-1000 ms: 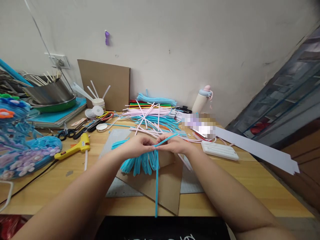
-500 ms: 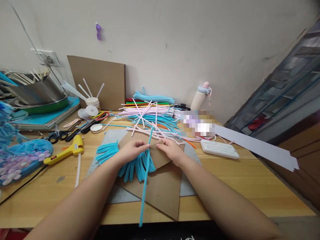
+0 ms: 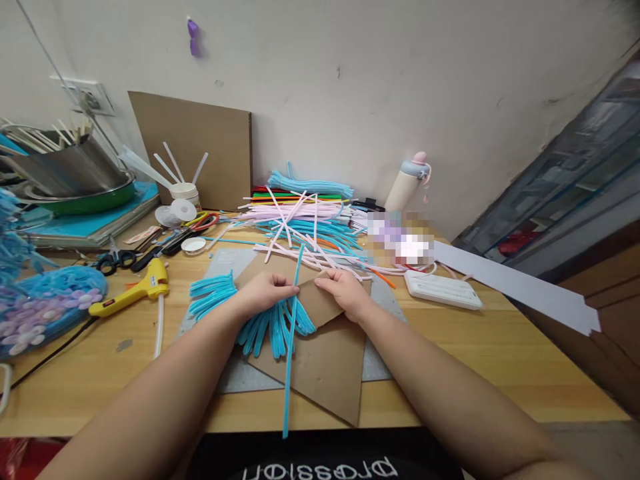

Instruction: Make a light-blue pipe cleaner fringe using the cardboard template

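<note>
My left hand (image 3: 265,291) is closed, pinching a long straight blue pipe cleaner (image 3: 291,347) against the top of a bundle of looped blue pipe cleaners (image 3: 260,319). The long one runs from above my fingers down past the table's front edge. My right hand (image 3: 343,292) is closed on the upper corner of a brown cardboard piece (image 3: 320,360) that the bundle is wrapped on. The cardboard lies on a grey cutting mat (image 3: 380,360).
A heap of pink, blue and coloured pipe cleaners (image 3: 305,223) lies behind my hands. A yellow glue gun (image 3: 133,291) and scissors (image 3: 120,257) sit left. A white flat device (image 3: 443,289), a bottle (image 3: 407,188), a metal pot (image 3: 70,170) and leaning cardboard (image 3: 195,150) stand around.
The long blue pipe cleaner swung from lying across my fingers to standing upright over the bundle. Both hands lowered onto the cardboard, and my right hand moved off the pipe cleaner onto the cardboard corner.
</note>
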The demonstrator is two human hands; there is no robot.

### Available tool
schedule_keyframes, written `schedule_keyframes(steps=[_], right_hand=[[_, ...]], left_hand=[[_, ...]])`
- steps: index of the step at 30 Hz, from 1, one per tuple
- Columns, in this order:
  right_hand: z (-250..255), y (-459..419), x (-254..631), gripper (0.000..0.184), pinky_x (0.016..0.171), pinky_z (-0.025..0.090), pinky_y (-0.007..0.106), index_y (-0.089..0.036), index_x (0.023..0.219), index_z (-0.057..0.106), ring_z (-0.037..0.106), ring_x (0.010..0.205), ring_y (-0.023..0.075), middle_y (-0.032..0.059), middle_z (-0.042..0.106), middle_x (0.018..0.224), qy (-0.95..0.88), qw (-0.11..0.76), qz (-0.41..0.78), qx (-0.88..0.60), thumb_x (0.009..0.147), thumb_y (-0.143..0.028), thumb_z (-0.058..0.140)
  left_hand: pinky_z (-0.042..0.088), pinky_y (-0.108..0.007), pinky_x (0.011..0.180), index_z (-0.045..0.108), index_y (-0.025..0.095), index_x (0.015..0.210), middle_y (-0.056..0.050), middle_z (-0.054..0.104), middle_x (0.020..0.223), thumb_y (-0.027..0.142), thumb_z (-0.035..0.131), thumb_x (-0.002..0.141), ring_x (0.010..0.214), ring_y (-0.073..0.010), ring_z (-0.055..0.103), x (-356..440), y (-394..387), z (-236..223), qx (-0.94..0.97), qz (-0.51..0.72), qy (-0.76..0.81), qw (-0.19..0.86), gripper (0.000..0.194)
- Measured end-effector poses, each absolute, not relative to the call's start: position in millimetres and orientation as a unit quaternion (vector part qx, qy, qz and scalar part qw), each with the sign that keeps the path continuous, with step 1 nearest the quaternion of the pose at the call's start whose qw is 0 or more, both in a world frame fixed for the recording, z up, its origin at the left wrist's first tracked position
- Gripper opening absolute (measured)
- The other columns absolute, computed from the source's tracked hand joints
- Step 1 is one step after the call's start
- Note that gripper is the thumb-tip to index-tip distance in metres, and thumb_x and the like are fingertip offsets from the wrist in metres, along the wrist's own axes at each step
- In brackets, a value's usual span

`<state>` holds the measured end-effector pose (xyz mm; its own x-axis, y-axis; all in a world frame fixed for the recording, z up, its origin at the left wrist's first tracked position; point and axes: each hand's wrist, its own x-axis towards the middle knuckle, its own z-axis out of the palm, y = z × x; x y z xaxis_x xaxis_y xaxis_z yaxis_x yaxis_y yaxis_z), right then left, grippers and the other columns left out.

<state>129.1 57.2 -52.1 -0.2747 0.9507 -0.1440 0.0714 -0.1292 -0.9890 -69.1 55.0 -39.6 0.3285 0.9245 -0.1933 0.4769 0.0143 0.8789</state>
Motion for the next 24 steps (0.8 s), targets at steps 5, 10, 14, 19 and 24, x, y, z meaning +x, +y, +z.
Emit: schedule_keyframes(steps=[5, 10, 14, 19, 24], right_hand=[[-52, 59, 130, 0.019, 0.049, 0.038, 0.024, -0.017, 0.068, 0.059, 0.054, 0.054, 0.0141, -0.0002, 0.061, 0.062, -0.54, 0.385, 0.566, -0.49, 0.064, -0.035, 0.06], [-49, 74, 148, 0.025, 0.053, 0.042, 0.027, -0.017, 0.075, 0.055, 0.055, 0.057, 0.0157, 0.0013, 0.06, 0.064, -0.514, 0.452, 0.506, -0.524, 0.068, -0.041, 0.053], [-46, 86, 167, 0.037, 0.066, 0.043, 0.034, -0.017, 0.093, 0.056, 0.056, 0.073, 0.0205, 0.0049, 0.061, 0.08, -0.518, 0.479, 0.437, -0.557, 0.067, -0.043, 0.056], [-30, 70, 161, 0.034, 0.091, 0.033, 0.041, -0.019, 0.1, 0.058, 0.044, 0.108, 0.0266, 0.0113, 0.052, 0.113, -0.659, 0.491, 0.161, -0.547, 0.072, -0.037, 0.057], [-39, 35, 119, 0.041, 0.068, 0.044, 0.031, -0.017, 0.108, 0.053, 0.057, 0.077, 0.0181, 0.0078, 0.061, 0.089, -0.678, 0.366, 0.408, -0.49, 0.078, -0.044, 0.052]], left_hand=[[0.034, -0.02, 0.047, 0.06, 0.015, 0.06, 0.004, 0.054, 0.053, 0.048, 0.058, 0.066, 0.05, -0.0103, 0.047, -71, 57, -41, 0.669, 0.238, 0.538, 0.455, 0.033], [0.029, -0.02, 0.042, 0.06, 0.014, 0.062, 0.005, 0.046, 0.046, 0.048, 0.057, 0.067, 0.043, -0.0086, 0.04, -79, 64, -46, 0.659, 0.245, 0.555, 0.445, 0.034], [0.03, -0.02, 0.042, 0.067, 0.014, 0.072, 0.003, 0.052, 0.05, 0.05, 0.056, 0.066, 0.044, -0.0093, 0.042, -81, 64, -46, 0.663, 0.242, 0.55, 0.446, 0.038], [0.039, -0.023, 0.057, 0.069, 0.015, 0.079, 0.0, 0.063, 0.065, 0.052, 0.055, 0.067, 0.062, -0.0151, 0.054, -79, 60, -38, 0.697, 0.227, 0.519, 0.44, 0.042], [0.04, -0.024, 0.062, 0.068, 0.016, 0.082, 0.0, 0.065, 0.07, 0.053, 0.052, 0.071, 0.068, -0.017, 0.056, -75, 59, -37, 0.725, 0.222, 0.51, 0.407, 0.042]])
